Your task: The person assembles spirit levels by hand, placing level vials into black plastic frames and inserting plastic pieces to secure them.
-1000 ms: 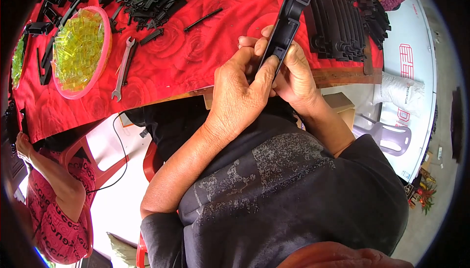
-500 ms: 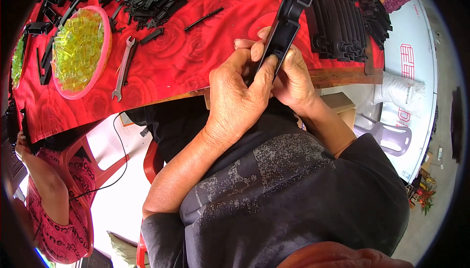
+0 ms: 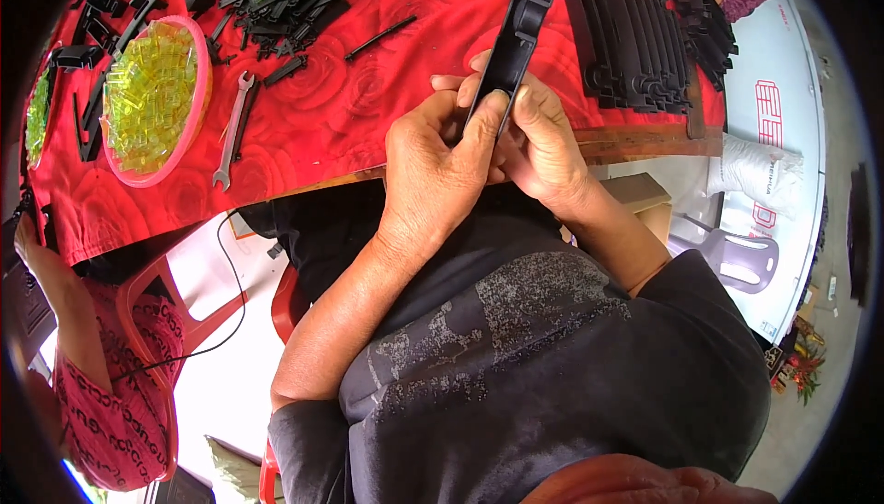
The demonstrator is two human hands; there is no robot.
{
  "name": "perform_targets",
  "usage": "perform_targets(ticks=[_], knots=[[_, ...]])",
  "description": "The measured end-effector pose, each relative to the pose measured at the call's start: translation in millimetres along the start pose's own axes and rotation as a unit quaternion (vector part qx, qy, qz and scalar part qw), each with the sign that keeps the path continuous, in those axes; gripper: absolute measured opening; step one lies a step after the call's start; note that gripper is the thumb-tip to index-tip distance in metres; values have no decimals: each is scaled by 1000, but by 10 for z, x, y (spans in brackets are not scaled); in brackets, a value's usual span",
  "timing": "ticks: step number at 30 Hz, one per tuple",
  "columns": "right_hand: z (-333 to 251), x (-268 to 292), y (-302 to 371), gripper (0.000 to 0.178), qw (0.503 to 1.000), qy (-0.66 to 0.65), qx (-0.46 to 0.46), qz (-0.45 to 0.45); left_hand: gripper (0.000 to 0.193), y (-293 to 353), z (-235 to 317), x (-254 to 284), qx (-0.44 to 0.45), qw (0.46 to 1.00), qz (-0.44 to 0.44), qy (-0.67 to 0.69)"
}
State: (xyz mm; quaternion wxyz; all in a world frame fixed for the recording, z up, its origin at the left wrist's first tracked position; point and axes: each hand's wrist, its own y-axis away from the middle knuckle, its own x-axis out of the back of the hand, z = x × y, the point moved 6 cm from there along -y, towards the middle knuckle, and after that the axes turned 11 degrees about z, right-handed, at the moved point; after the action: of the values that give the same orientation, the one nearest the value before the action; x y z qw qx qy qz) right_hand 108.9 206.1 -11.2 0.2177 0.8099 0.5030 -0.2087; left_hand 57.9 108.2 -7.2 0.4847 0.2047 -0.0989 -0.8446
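Observation:
Over the table's front edge I hold a long black plastic housing [image 3: 512, 51], its hollow side facing up and its far end pointing away from me. My left hand [image 3: 437, 159] is closed on its lower left part, the thumb pressing down into the hollow. On the other side my right hand [image 3: 545, 150] grips the near end with bent fingers. The near end of the housing is hidden behind the fingers, and whether a small part lies under the left thumb cannot be seen.
A pink-rimmed basket [image 3: 201, 62] of yellow-green clear pieces stands left, beside a wrench [image 3: 232, 136]. Loose black parts [image 3: 285, 7] are heaped at the back. Rows of black housings [image 3: 626, 39] lie right on the red tablecloth [image 3: 322, 117]. A co-worker's arm [image 3: 60, 283] shows at left.
Both hands have shifted slightly left with the black housing, which has turned a little so its hollow shows more. The co-worker's arm at left has moved slightly.

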Motion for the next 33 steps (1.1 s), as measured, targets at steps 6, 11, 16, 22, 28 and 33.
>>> perform_targets(ticks=[6,11,16,22,28,33], knots=[[0,12,38,41,1000,-9,-18,22,31,12,7,-4,21,1000,-9,1],[13,26,34,42,999,11,-22,22,33,17,7,-5,31,1000,-3,-3],[2,-20,2,44,999,24,-21,14,33,-8,19,10,34,999,8,10],[-12,4,23,43,998,35,-31,36,34,-13,30,42,34,999,6,-28],[-20,97,-61,61,998,-12,-64,2,36,-12,17,24,24,996,-13,-79],[-130,83,-166,52,1000,-7,-14,-7,34,-8,14,25,21,997,-11,-78]])
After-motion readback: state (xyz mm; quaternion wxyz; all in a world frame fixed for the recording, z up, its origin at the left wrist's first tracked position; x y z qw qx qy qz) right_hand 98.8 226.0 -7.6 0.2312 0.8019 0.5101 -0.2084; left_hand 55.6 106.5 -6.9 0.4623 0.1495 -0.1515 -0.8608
